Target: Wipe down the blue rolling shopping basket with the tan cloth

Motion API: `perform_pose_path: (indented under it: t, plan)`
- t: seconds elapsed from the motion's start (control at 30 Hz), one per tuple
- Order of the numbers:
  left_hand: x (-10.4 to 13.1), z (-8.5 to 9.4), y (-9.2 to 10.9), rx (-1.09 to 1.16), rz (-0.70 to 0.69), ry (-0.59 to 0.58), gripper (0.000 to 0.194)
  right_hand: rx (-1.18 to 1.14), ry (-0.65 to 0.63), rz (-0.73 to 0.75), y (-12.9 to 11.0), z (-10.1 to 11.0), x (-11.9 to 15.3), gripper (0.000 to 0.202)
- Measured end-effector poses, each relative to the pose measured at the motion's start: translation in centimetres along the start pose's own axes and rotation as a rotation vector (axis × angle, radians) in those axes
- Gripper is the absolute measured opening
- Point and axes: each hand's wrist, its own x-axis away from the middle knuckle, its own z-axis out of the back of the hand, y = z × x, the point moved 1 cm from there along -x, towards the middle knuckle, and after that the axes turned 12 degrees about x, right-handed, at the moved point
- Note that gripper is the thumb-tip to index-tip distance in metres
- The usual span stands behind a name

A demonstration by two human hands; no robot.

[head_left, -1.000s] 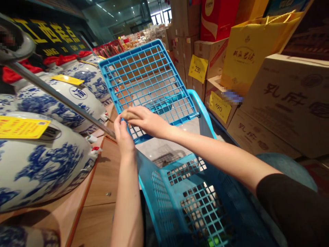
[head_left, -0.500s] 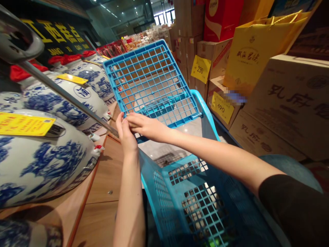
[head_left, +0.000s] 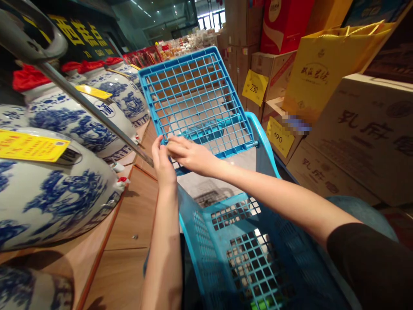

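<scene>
Two bare hands meet at the near left corner of a blue lattice panel (head_left: 196, 101), the raised part of a blue shopping cart (head_left: 219, 254). Curled fingers bring the left hand (head_left: 165, 165) and the right hand (head_left: 190, 155) together, the left thumb upright against the right fingertips. Whether they pinch the panel's edge or something small between them, I cannot tell; the fingers hide it. The right forearm crosses above the cart from a dark sleeve (head_left: 371, 262), while the left forearm rises along the cart's left side. Below the hands lies the cart's open basket, with something green (head_left: 263, 304) visible at the bottom edge of the view. Pale floor (head_left: 196, 183) shows between the panel and the basket.

To the left, a metal pole (head_left: 93, 114) slants down towards the left hand, passing in front of big white jars with blue painting (head_left: 71, 193), which stand on a wooden worktop (head_left: 92, 254). Red cloth (head_left: 29, 78) covers the top of one, and yellow tags (head_left: 32, 145) lie on several. To the right are stacked cartons (head_left: 364, 133), price cards reading 230 (head_left: 254, 88) and 490 (head_left: 280, 136), a yellow bag (head_left: 322, 73) and a red bag (head_left: 285, 26).
</scene>
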Motion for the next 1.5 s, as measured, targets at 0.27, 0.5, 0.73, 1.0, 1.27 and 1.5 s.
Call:
perform_pose_path:
  t: [0.27,0.5,0.73,1.0,1.27,1.5]
  plan:
    - [0.2,-0.8,0.7,-0.023,0.020,0.056,0.039,0.077,0.187,-0.243,6.9,3.7,0.7,0.029]
    - [0.7,-1.5,1.4,-0.022,0.034,0.053,0.037,0.186,0.136,-0.165,4.9,3.8,0.8,0.023]
    - [0.7,-1.4,1.7,-0.077,0.010,0.052,0.037,0.150,0.252,-0.404,9.8,6.3,1.7,0.026]
    - [0.7,-1.6,1.3,-0.076,-0.032,0.025,0.042,0.158,0.112,-0.488,9.0,7.1,1.8,0.020]
    - [-0.4,-1.4,0.8,-0.079,-0.030,-0.053,0.035,0.314,0.257,-0.804,12.1,10.7,4.8,0.024]
    - [-1.6,-2.6,1.5,-0.126,0.013,0.028,0.042,0.041,0.129,-0.649,4.1,9.8,6.9,0.018]
